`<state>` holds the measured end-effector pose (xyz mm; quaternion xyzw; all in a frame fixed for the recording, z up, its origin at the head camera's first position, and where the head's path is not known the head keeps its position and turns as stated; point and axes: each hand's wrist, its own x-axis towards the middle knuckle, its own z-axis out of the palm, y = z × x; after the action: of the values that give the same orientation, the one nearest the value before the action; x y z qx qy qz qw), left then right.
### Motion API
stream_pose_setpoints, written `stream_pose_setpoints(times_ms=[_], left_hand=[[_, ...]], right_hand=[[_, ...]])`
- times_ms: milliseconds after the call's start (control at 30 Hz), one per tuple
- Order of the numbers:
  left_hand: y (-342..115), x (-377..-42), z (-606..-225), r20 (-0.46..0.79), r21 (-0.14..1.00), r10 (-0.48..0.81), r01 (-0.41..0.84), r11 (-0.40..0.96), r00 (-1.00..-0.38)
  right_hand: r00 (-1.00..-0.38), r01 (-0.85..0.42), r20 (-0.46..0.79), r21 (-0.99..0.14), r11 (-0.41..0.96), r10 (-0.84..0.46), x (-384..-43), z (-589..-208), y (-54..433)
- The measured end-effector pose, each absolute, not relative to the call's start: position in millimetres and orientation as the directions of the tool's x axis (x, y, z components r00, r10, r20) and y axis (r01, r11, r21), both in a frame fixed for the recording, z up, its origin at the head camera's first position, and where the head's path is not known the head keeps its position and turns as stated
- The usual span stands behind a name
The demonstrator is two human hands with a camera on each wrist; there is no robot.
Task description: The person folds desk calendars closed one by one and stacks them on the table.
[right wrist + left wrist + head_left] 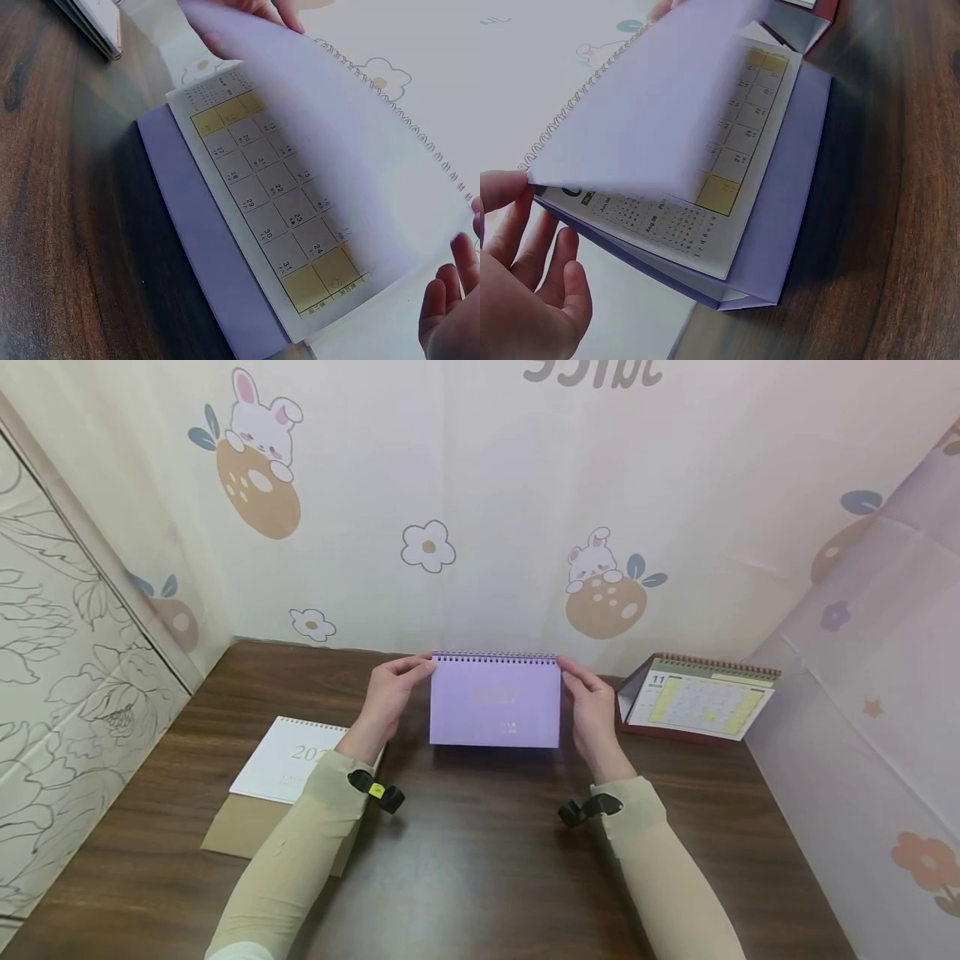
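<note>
A purple spiral-bound desk calendar [495,703] stands at the back of the table between both hands. My left hand [387,700] pinches its upper left corner by the spiral, thumb in front. At the upper right corner, my right hand [592,710] grips the other end of the binding. Both wrist views show the purple cover [637,112] lifted at a slant and motion-blurred. Under it lies a white month page [255,195] with a grid and yellow weekend cells. A purple stand base [799,180] juts out below that page.
Left on the table lies a white calendar [281,760] over a brown cardboard piece [243,827], partly behind the left forearm. At the back right stands another desk calendar [697,697] with a yellow-edged grid. A printed curtain [495,502] hangs right behind the table.
</note>
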<state>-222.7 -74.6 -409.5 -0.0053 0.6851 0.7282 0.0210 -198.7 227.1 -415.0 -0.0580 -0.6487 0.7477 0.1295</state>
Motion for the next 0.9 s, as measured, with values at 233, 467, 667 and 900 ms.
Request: stream_pose_setpoints(times_ms=[233,467,667,900], left_hand=[[-73.0,-224.4,-415.3,-0.027,0.998,0.016,-0.028,-0.050,-1.000],[-71.3,-228.7,-421.8,-0.027,0.996,-0.015,-0.026,-0.084,-1.000],[-72.3,-230.3,-427.7,-0.043,0.995,-0.028,-0.040,-0.096,-0.999],[-72.0,-230.9,-431.9,0.013,0.997,-0.041,0.016,-0.077,-0.999]], right_hand=[[-0.955,-0.178,0.125,-0.967,-0.181,0.270,-198.3,-418.9,226.1],[-0.941,-0.187,0.125,-0.967,-0.175,0.314,-199.2,-425.2,224.9],[-0.940,-0.163,0.097,-0.970,-0.180,0.327,-202.0,-431.7,225.9],[-0.933,-0.111,0.052,-0.983,-0.147,0.357,-203.7,-435.5,228.8]])
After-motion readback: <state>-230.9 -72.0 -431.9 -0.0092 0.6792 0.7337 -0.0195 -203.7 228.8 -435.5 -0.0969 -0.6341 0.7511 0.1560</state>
